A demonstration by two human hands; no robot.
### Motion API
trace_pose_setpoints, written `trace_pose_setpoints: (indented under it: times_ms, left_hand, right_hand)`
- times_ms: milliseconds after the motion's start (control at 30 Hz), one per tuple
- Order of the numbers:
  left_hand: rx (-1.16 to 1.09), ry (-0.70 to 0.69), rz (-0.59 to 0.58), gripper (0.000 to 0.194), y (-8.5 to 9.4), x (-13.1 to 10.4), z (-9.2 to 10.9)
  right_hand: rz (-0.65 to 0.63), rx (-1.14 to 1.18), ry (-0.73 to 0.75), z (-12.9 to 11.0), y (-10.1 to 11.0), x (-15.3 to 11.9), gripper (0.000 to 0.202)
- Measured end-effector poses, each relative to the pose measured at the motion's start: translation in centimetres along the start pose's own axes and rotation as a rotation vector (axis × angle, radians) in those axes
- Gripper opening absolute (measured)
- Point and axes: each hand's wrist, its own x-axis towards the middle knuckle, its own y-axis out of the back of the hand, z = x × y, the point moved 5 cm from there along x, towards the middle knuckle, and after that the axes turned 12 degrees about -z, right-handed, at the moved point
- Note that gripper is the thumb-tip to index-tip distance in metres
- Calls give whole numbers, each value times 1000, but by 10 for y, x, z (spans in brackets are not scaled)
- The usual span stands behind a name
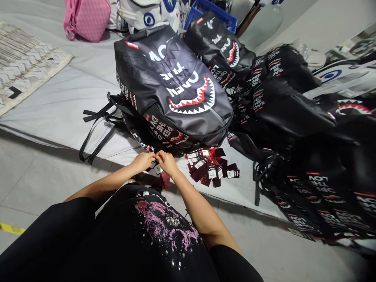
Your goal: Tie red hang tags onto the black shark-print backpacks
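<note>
My left hand [143,161] and my right hand [166,162] meet at the near edge of a black backpack [138,58] printed with white letters and a red shark mouth. Both are closed in a pinch, fingertip to fingertip, at the bag's lower side. A hang tag [158,169] with a white label dangles just below the fingers, with dark red material under it. What exactly lies between the fingertips is too small to make out. To the right of my hands, a pile of dark red and black hang tags [211,171] lies on the white-covered table [96,90].
More black printed backpacks [293,105] are heaped on the right, some hanging past the table edge. A pink bag [91,19], white bags with eye prints [147,15] and a blue crate [211,13] stand behind. Strung white tags [29,66] lie far left. Loose straps [100,145] overhang the front edge.
</note>
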Motion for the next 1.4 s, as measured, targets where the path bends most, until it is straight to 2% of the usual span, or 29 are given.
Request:
trace_pose_setpoints:
  times_ms: [167, 267, 300, 433, 567, 700, 833, 967, 1100, 1233, 1367, 1400]
  left_hand:
    - [42, 48, 98, 7, 7, -1, -2]
    - [-79, -16, -26, 11, 2, 1, 0]
    - [-70, -16, -34, 13, 1, 2, 0]
    - [23, 13, 76, 8, 6, 2, 0]
    - [-115, -20, -69, 13, -1, 3, 1]
    - [-61, 9, 36, 8, 4, 1, 0]
    - [-136, -28, -45, 13, -1, 3, -1]
    - [6, 1, 84, 8, 5, 3, -3]
    - [-58, -22, -50, 11, 1, 2, 1]
    - [93, 46, 68, 9, 11, -2, 3]
    - [18, 18, -42, 18, 6, -1, 2]
    - [51, 23, -33, 18, 6, -1, 2]
  right_hand:
    - [27, 126, -21, 3, 2, -1, 8]
    - [29, 207, -26, 3, 4, -2, 8]
    - [31, 208, -22, 3, 4, -2, 8]
    - [49, 221, -29, 3, 5, -2, 7]
    - [43, 244, -27, 4, 4, -2, 7]
    - [57, 263, -30, 4, 4, -3, 7]
    - [55, 269, -39, 5, 4, -4, 7]
    - [56, 285, -42, 4, 2, -4, 7]
    - [52, 286, -35, 3, 1, -5, 6]
    - [71, 313, -38, 3, 1, -5, 6]
    - [70, 330, -33, 1, 1, -5, 6]
    - [69, 329, -27, 1, 1, -5, 6]
